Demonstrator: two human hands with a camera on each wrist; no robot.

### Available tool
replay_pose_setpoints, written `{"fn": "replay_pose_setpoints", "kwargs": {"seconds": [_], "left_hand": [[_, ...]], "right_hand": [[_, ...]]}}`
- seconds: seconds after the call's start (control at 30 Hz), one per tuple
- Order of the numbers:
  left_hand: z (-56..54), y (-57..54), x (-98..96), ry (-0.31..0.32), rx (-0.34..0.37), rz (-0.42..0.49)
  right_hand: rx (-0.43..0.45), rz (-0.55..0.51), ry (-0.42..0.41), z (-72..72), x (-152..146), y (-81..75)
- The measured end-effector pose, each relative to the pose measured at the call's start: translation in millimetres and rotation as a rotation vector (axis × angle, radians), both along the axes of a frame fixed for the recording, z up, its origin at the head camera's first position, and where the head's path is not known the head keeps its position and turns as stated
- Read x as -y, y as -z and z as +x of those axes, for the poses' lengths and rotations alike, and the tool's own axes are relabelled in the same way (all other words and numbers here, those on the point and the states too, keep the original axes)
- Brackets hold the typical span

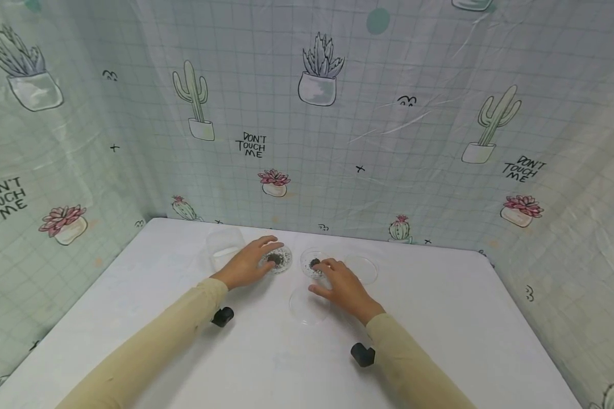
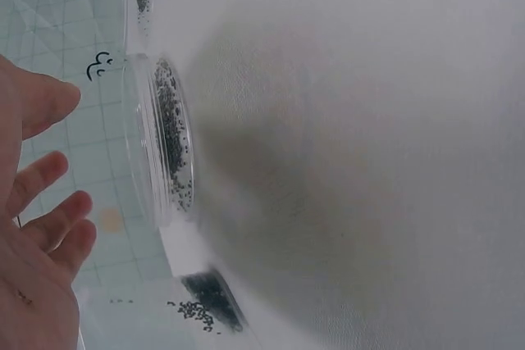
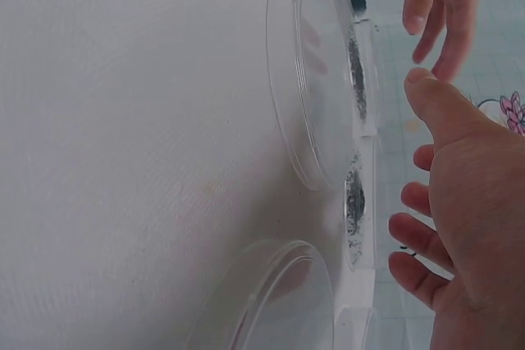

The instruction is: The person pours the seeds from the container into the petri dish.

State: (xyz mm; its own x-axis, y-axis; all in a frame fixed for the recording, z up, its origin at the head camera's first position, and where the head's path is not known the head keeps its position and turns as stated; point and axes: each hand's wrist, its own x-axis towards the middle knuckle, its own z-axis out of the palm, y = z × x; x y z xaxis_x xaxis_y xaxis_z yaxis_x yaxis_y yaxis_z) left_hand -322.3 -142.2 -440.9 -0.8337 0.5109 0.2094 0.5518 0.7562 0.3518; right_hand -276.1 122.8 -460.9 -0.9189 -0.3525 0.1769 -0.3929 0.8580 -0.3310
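Observation:
My left hand hovers with loosely bent fingers beside a clear round petri dish holding small dark granules. In the left wrist view, a gap shows between those fingers and this dish. My right hand is over the edge of a second petri dish, also with dark granules heaped in it. Its fingers are spread and hold nothing in the right wrist view, apart from the dish. Two clear round lids lie nearby: one lid in front, another lid partly behind my right hand.
Behind my left hand stands a translucent container, with dark granules inside it. Black wrist cameras hang below both sleeves. A patterned curtain rises behind the white table.

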Motion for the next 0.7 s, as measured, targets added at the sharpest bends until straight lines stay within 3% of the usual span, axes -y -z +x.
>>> {"fn": "replay_pose_setpoints", "kwargs": {"seconds": [0.4, 0.7], "left_hand": [[-2.5, 7.8, -8.1, 0.008, -0.012, -0.083], [-2.9, 9.2, -11.4, 0.000, 0.039, -0.133]], "right_hand": [[-0.002, 0.013, -0.026, 4.3, -0.5, -3.3], [-0.025, -0.002, -0.057, 5.8, -2.2, -0.7]]}}
